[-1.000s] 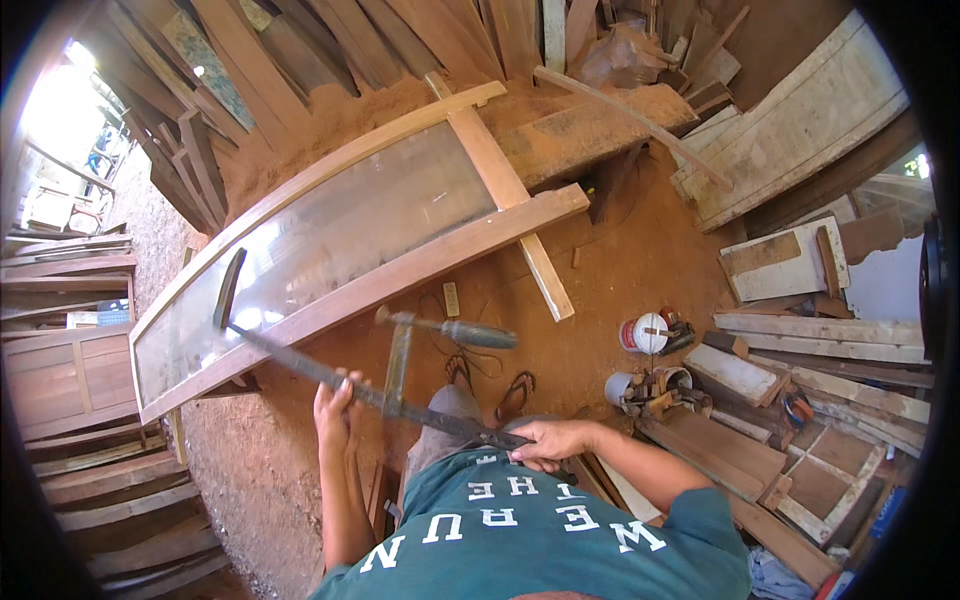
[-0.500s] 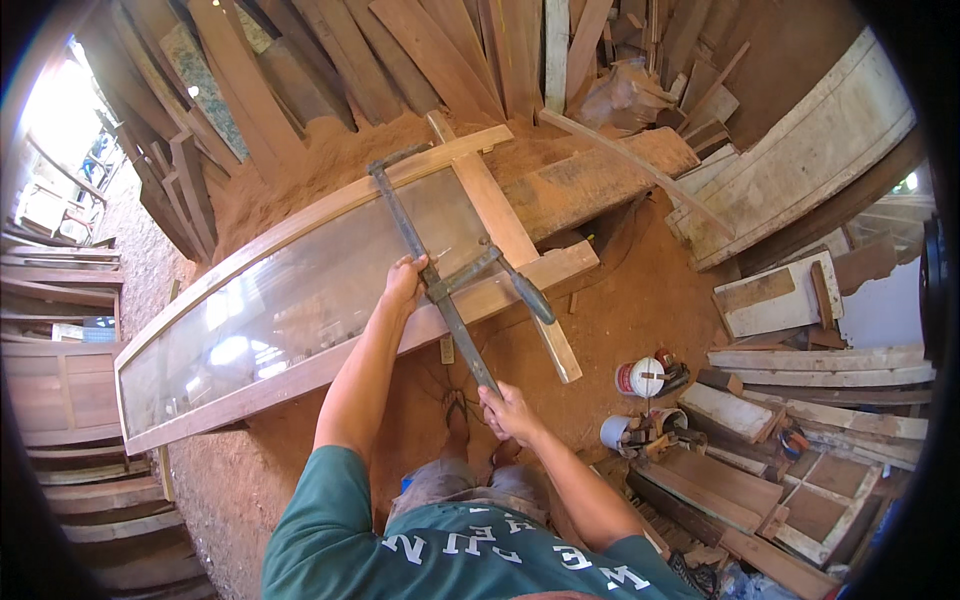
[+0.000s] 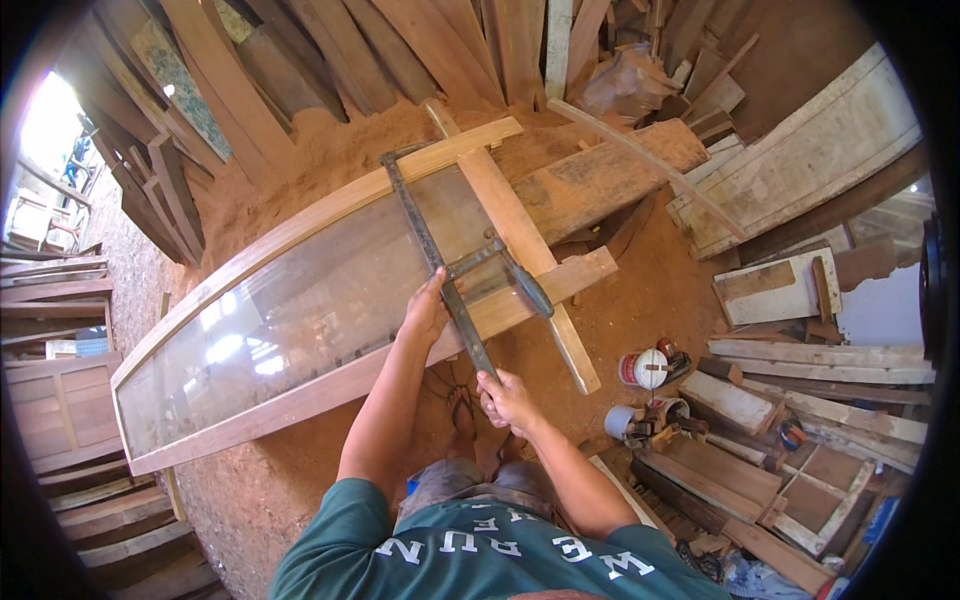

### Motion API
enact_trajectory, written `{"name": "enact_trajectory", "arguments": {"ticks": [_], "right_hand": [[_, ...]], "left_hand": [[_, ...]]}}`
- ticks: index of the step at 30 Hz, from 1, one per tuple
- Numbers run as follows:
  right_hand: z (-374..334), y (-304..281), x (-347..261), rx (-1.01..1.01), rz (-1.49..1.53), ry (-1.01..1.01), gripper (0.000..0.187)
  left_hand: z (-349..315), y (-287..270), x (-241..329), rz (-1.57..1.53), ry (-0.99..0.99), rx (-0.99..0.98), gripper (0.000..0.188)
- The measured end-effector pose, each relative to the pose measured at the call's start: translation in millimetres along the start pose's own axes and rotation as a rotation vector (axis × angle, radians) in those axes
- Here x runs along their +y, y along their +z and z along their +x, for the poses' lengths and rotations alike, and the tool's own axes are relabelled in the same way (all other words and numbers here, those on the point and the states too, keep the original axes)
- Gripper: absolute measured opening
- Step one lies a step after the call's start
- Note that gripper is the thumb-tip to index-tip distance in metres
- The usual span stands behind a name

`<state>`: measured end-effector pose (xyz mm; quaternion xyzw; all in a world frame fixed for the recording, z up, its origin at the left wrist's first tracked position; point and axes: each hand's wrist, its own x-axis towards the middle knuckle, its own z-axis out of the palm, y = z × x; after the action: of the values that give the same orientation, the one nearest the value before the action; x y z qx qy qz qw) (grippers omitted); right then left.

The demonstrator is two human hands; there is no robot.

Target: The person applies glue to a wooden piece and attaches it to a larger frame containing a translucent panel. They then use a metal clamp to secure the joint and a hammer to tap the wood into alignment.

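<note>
A long dark metal bar clamp (image 3: pixel 415 215) lies across a wooden frame (image 3: pixel 260 425) that holds a clear pane (image 3: pixel 300 310). Its fixed jaw hooks over the frame's far rail. The sliding jaw (image 3: pixel 476 262), with a dark handle (image 3: pixel 533 292) on its screw, reaches over to the right near the close rail. My left hand (image 3: pixel 427 308) is closed at the bar beside the sliding jaw, some of its fingers hidden. Around the bar's near end my right hand (image 3: pixel 508 402) is wrapped. A crosspiece (image 3: pixel 508 215) joins the two rails to the right of the clamp.
Under the frame's right end extends a thick, dusty plank (image 3: pixel 610 180), with a thin strip (image 3: pixel 645 165) leaning across it. Buckets (image 3: pixel 645 368) stand on the floor at right. Stacked boards (image 3: pixel 820 360) line the right side; tall planks (image 3: pixel 340 60) lean behind a sawdust heap (image 3: pixel 270 190).
The left hand has shifted nearer to me along the bar, and its fingers now lie beside the sliding jaw. The right hand keeps its hold on the bar's end.
</note>
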<state>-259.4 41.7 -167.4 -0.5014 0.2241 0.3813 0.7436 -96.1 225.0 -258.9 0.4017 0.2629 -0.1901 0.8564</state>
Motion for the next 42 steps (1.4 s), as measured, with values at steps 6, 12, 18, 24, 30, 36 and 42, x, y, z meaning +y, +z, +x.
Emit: {"name": "enact_trajectory", "arguments": {"ticks": [6,12,18,24,30,36,42], "right_hand": [[-1,13,-3,0.035,-0.016,0.036,0.031],[17,-16,9,0.080,-0.092,0.028,0.029],[29,-34,29,0.046,-0.126,-0.021,0.028],[52,-52,64,0.026,-0.120,-0.108,0.024],[41,-55,67,0.011,-0.038,-0.031,0.018],[47,-37,84,0.199,-0.355,-0.259,0.030],[58,-28,100,0.278,-0.386,-0.447,0.027]], "left_hand": [[11,5,2,-0.009,0.054,0.132,0.042],[-60,21,-56,0.140,-0.108,0.116,0.036],[-106,7,-129,0.111,-0.105,0.021,0.025],[-121,18,-114,0.248,-0.219,0.033,0.021],[-90,-4,-134,0.232,-0.114,0.126,0.023],[-97,-2,-118,0.098,-0.132,0.126,0.026],[-101,-23,-133,0.083,-0.152,0.090,0.031]]}}
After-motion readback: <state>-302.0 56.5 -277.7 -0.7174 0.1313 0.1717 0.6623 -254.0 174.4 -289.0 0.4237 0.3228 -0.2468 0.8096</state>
